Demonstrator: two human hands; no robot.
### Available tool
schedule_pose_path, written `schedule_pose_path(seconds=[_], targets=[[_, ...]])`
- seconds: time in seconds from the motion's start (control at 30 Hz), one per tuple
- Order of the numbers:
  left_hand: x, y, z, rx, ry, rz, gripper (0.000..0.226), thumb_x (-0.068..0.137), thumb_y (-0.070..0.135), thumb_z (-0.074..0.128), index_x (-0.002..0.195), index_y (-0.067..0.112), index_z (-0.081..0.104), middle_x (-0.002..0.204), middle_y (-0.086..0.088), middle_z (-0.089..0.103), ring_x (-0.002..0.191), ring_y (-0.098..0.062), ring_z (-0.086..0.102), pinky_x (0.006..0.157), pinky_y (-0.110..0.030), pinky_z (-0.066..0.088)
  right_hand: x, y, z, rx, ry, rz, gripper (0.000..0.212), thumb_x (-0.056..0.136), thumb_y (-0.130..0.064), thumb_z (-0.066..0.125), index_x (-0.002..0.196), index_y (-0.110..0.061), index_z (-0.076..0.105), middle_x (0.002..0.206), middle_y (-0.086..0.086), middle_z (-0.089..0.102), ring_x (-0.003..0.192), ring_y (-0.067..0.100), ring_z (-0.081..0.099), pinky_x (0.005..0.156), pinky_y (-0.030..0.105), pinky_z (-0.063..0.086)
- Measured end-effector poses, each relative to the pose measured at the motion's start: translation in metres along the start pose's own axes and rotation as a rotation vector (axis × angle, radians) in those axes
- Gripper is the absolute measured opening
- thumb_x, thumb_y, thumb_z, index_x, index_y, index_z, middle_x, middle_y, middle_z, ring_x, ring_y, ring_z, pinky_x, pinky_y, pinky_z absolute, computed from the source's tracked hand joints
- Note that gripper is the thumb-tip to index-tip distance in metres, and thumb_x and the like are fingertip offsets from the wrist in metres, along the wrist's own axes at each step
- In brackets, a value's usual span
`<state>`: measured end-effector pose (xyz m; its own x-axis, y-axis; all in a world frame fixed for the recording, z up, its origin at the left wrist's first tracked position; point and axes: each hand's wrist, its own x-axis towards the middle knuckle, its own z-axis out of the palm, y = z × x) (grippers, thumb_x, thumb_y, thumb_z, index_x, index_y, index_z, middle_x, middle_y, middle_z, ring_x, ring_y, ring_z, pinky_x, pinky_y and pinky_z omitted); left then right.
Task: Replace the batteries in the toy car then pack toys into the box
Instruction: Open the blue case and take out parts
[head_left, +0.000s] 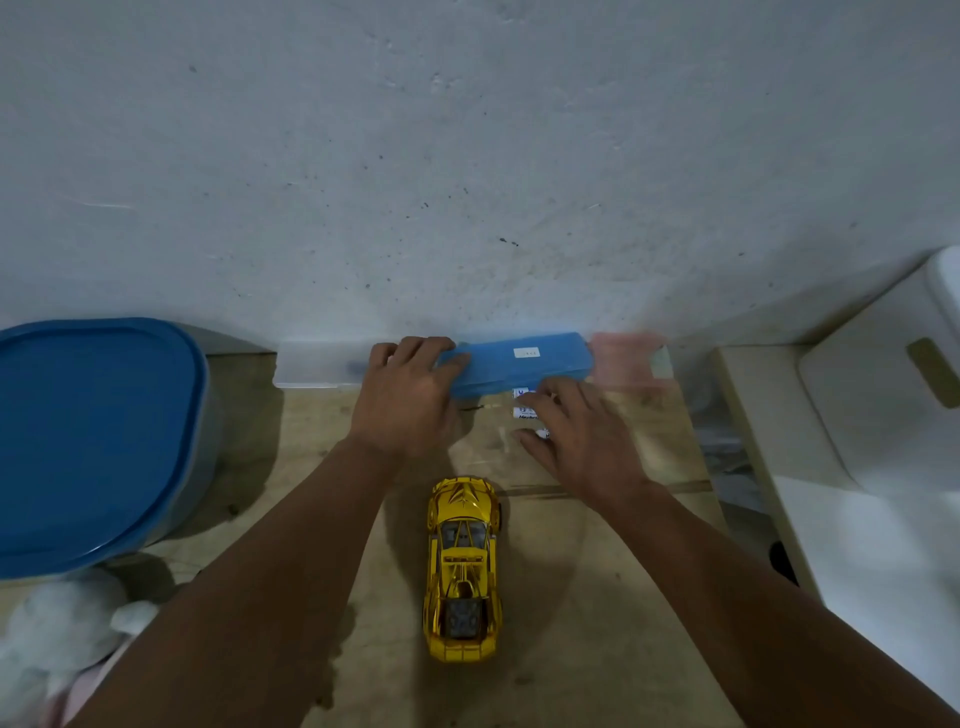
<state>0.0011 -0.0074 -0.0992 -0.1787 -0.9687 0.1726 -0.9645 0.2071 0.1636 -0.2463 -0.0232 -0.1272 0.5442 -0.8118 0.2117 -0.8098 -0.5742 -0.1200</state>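
Left grip: left hand (402, 395) curled round the near-left end of the blue case (519, 361).
Right grip: right hand (582, 441), fingers straight and relaxed, just right of it, over small white packets (522, 402).
Blue-lidded box (98, 441): far left of the case.
Toy car (464, 569): yellow, on the desk (597, 623), nearer than the case.

One head-worn wide-angle view, forward and steeply down, close over the hands (498, 421) toward the wall (467, 156).
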Motion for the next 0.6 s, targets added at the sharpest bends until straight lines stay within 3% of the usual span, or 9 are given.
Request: schedule_pose_path(seconds=[0.17,0.3,0.6], targets=[[0.0,-0.001,-0.003,0.027,-0.064,0.012,0.057,0.093,0.045,0.055,0.14,0.014,0.065,0.142,-0.012,0.062,0.13,-0.034,0.055,0.105,-0.051,0.042,0.007,0.003,-0.012,-0.042,0.065,0.059,0.037,0.097,-0.045,0.051,0.124,-0.023,0.063,0.125,0.004,0.059,0.113,0.027,0.054,0.087,0.044,0.047],[0.003,-0.002,-0.003,0.05,-0.044,0.014,0.044,0.099,0.033,0.066,0.139,0.013,0.067,0.144,-0.013,0.062,0.13,-0.036,0.057,0.104,-0.052,0.044,0.021,0.004,-0.015,-0.076,-0.02,0.085,0.04,0.1,-0.042,0.048,0.134,-0.024,0.06,0.141,0.004,0.054,0.129,0.027,0.048,0.1,0.048,0.041],[0.006,-0.001,-0.003,0.051,-0.067,0.022,0.043,0.09,0.018,0.081,0.131,0.012,0.073,0.139,-0.016,0.067,0.127,-0.037,0.063,0.103,-0.051,0.049,0.028,-0.003,-0.006,-0.068,-0.097,0.097,0.048,0.101,-0.043,0.039,0.14,-0.021,0.056,0.146,0.007,0.051,0.134,0.028,0.044,0.107,0.048,0.037]])
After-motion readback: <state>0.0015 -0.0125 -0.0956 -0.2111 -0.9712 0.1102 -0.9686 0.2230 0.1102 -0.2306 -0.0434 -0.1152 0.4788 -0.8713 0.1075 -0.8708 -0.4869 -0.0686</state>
